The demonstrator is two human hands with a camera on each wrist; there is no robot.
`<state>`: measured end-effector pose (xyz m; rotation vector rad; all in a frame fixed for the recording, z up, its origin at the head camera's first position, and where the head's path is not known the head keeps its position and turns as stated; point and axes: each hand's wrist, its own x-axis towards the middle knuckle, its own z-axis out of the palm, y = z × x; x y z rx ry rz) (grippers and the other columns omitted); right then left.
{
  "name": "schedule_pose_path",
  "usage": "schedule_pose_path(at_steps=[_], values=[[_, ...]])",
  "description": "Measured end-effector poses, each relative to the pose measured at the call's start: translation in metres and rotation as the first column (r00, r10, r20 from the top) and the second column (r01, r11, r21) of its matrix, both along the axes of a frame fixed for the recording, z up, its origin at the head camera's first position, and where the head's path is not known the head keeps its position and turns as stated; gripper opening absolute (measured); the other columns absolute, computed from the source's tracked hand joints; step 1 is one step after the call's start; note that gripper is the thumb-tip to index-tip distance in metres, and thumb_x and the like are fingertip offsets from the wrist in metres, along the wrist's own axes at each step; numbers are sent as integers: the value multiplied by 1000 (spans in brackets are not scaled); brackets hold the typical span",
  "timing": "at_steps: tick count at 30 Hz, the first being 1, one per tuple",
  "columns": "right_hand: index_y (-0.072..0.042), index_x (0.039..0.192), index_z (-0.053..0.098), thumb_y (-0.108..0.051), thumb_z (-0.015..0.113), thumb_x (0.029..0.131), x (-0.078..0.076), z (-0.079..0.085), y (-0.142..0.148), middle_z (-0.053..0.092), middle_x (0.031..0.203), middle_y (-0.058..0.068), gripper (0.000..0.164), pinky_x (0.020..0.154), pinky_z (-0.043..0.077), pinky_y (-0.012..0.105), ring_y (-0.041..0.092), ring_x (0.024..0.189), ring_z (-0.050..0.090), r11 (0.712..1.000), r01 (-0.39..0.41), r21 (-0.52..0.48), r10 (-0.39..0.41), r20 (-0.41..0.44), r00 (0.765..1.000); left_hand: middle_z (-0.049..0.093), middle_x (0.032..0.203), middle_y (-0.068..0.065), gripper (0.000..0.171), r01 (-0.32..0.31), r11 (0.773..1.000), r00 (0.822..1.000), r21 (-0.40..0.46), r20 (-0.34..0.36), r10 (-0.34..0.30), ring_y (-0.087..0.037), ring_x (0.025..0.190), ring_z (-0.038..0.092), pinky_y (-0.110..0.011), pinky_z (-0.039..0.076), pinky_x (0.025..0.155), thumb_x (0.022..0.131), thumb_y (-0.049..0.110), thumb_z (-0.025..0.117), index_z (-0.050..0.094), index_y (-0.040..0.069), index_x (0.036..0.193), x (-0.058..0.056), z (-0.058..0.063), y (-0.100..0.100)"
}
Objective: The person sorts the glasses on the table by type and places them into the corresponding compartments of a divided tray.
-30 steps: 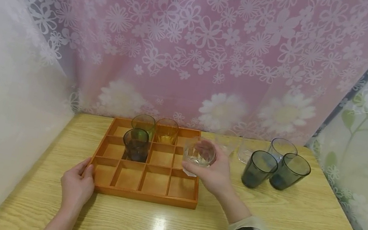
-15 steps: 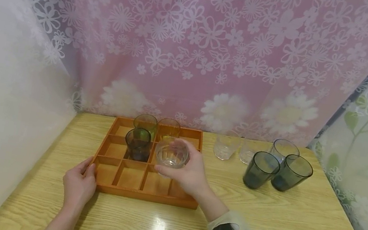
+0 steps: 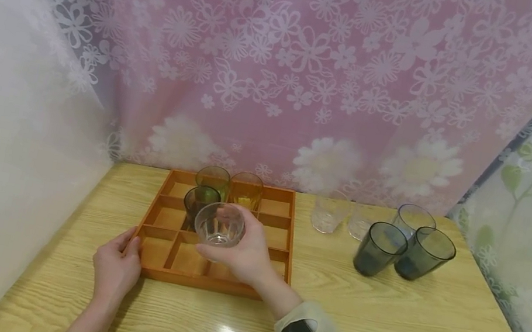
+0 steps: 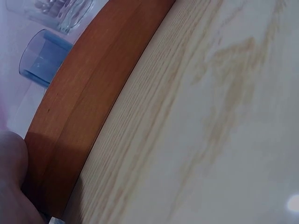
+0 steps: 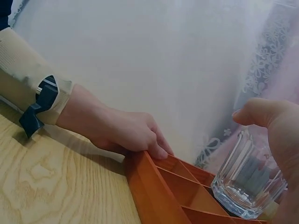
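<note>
Now | clear glass shifted toward 9 o'clock, over tray's middle, 4 o'clock from dark glass | right hand: fingers and thumb round it | left hand: gripping tray edge, 8 o'clock | carry apparently unfinished, glass not set down

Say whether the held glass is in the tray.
Out: the right hand holds the glass above the tray, partly covering it.
</note>
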<state>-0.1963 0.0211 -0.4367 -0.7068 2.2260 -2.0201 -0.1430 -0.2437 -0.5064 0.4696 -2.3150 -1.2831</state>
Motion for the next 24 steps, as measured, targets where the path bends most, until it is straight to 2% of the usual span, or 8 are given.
schedule_pose_path(at_steps=[3, 8, 12, 15, 18, 24], values=[[-9, 140, 60, -17, 101, 72, 2, -1, -8, 65, 133, 7, 80, 104, 52, 51, 31, 123, 61, 1000, -5, -4, 5, 2, 1000, 68, 128, -29, 35, 9, 1000, 1000, 17, -5, -9, -40, 119, 65, 1, 39, 77, 106, 3, 57, 65, -9, 138, 0, -1, 0], [-10, 142, 58, -18, 100, 73, 6, -3, -20, 66, 134, 4, 82, 107, 50, 46, 24, 125, 61, 1000, -9, 26, 9, 3, 1000, 68, 127, -30, 34, 10, 1000, 1000, 29, -9, -10, -40, 117, 66, 2, 39, 74, 106, 3, 57, 65, -10, 137, 0, -1, 0], [-9, 142, 57, -17, 100, 72, 7, -7, -28, 66, 133, 5, 82, 109, 49, 45, 23, 125, 61, 1000, -18, 21, 18, -16, 1000, 67, 129, -30, 35, 14, 999, 1000, 31, 0, -14, -39, 118, 66, -2, 43, 78, 107, 3, 57, 64, -10, 138, 1, -1, 0], [-9, 141, 58, -17, 101, 71, 8, -10, -33, 66, 133, 4, 82, 108, 50, 46, 24, 125, 61, 1000, -27, 15, 28, -36, 999, 67, 130, -29, 35, 14, 1000, 1000, 21, 8, -15, -39, 120, 65, -15, 49, 85, 107, 3, 57, 64, -9, 139, 0, -1, 0], [-10, 141, 58, -19, 102, 71, 9, -13, -37, 66, 134, 3, 83, 107, 51, 45, 22, 125, 61, 999, -33, 28, 34, -40, 999, 67, 130, -29, 35, 14, 1000, 1000, 16, 13, -14, -38, 120, 65, -26, 50, 89, 107, 4, 57, 64, -9, 139, 0, -1, -1], [-10, 143, 57, -20, 102, 71, 8, -19, -43, 66, 135, 3, 85, 108, 49, 44, 21, 126, 60, 998, -37, 50, 37, -16, 999, 66, 132, -29, 36, 18, 1000, 1000, 25, 20, -18, -38, 119, 65, -23, 50, 87, 107, 5, 57, 64, -9, 139, -1, -1, -2]])
